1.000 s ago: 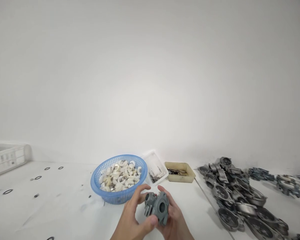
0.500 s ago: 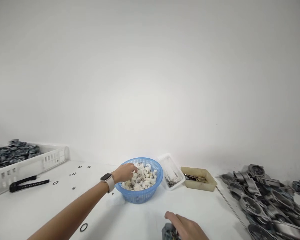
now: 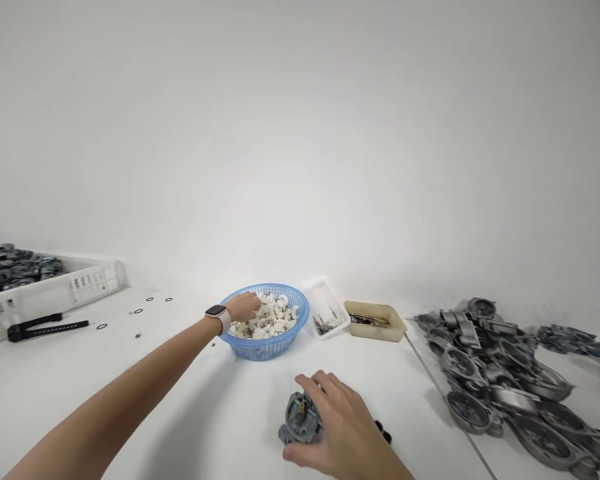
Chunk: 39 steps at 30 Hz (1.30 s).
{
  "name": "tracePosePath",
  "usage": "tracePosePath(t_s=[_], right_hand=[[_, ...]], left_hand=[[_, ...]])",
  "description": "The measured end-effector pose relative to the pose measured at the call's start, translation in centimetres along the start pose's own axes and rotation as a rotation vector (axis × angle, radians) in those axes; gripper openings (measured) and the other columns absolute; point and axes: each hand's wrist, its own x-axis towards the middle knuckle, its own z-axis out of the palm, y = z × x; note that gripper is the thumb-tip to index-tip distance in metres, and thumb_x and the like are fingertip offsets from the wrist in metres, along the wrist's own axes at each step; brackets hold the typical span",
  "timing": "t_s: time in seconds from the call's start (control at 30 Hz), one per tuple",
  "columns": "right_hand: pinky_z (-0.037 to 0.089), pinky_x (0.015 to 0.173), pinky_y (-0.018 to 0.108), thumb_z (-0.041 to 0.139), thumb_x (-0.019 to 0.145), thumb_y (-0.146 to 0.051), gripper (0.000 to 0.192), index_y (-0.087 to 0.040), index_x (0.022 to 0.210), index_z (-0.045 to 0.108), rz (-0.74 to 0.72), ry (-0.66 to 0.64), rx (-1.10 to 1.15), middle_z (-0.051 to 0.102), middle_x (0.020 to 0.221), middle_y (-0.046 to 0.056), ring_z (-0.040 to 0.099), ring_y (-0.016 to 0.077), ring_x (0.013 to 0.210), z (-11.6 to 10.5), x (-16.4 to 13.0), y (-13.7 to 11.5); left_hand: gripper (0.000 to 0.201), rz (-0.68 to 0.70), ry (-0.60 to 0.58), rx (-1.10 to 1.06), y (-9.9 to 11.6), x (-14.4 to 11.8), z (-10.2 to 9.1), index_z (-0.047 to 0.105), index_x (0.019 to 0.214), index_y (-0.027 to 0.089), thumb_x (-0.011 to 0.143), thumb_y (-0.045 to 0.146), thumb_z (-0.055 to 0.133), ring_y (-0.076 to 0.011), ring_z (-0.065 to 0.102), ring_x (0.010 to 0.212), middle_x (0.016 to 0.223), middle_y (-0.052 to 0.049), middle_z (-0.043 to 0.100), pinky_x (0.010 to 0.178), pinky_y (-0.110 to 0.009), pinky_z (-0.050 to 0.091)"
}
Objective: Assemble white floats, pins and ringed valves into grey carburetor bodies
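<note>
Left hand [image 3: 243, 307] reaches out over the near rim of the blue basket [image 3: 265, 347], fingers curled down among the white ring parts [image 3: 270, 320] heaped inside; whether those fingers have closed on a piece cannot be told, since the hand hides its own grip. A pale-strapped watch [image 3: 218, 315] sits on that wrist. Right hand [image 3: 337, 427] is low in the view, near the body, fingers wrapped over a grey cast metal housing [image 3: 297, 419] that rests on the white table [image 3: 180, 400]; thumb lies along the near side, fingertips over the top, so the hand is clamped on the housing. A small black piece [image 3: 384, 433] shows just beside that hand, on its right. Just right of the basket lies a clear plastic tray [image 3: 325, 313] with small metal pins, and next to it a tan tray [image 3: 375, 321] holding dark metal bits. Farther right, a loose heap of grey metal castings [image 3: 500, 373] spreads over the table, well apart from both hands. At far left a white slotted crate [image 3: 50, 293] holds dark parts, with a black strap-like tool [image 3: 45, 328] lying in front of it and a few black O-rings [image 3: 138, 311] scattered nearby.
</note>
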Motion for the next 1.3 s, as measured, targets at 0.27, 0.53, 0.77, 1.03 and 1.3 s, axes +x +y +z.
tracePosePath(t_s=[0.27,0.53,0.77,1.03,1.3], right_hand=[[0.045,0.104,0.043,0.086,0.07,-0.04,0.09,-0.041,0.152,0.05,0.095,-0.124,0.248,0.057,0.146,0.004,0.05,0.0388,0.135,-2.1,-1.2,1.4],[0.046,0.097,0.041,0.094,0.062,-0.044,0.097,-0.042,0.15,0.052,0.092,-0.084,0.251,0.065,0.123,0.005,0.056,0.0362,0.121,-1.8,-1.2,1.6],[0.045,0.099,0.042,0.096,0.061,-0.046,0.11,-0.047,0.157,0.041,0.195,-0.123,0.307,0.066,0.119,0.001,0.055,0.0361,0.123,-3.2,-1.1,2.3],[0.044,0.107,0.042,0.097,0.061,-0.041,0.085,-0.036,0.139,0.064,0.073,-0.116,0.328,0.062,0.134,0.004,0.051,0.0366,0.131,-3.0,-0.7,2.0],[0.047,0.1,0.032,0.091,0.07,-0.016,0.049,-0.03,0.114,0.075,-0.088,0.004,0.575,0.068,0.121,-0.001,0.064,0.025,0.112,-3.8,-0.5,1.2]], left_hand=[[0.028,0.19,-0.057,-0.048,6.5,-4.7,-4.9,0.069,0.115,0.014,0.106,0.037,0.056,-0.0229,0.066,0.104,0.123,-0.007,0.064,0.096,-0.04,0.054],[0.021,0.448,-0.183,-0.243,13.9,-14.9,-2.2,0.068,0.117,0.029,0.107,0.028,0.05,-0.0263,0.065,0.11,0.131,-0.007,0.063,0.095,-0.038,0.051],[0.03,0.479,-0.269,-0.449,13.9,-14.6,-1.0,0.069,0.11,0.032,0.095,0.011,0.054,-0.0236,0.068,0.106,0.129,-0.003,0.064,0.093,-0.032,0.053],[0.026,0.479,-0.262,-0.583,13.5,-14.6,-0.4,0.069,0.104,0.027,0.092,0.007,0.058,-0.0245,0.064,0.119,0.132,-0.005,0.062,0.102,-0.032,0.051],[0.036,0.443,-0.251,-0.579,13.2,-14.4,-1.0,0.069,0.102,0.027,0.092,-0.002,0.049,-0.0221,0.057,0.122,0.135,-0.005,0.051,0.099,-0.028,0.051]])
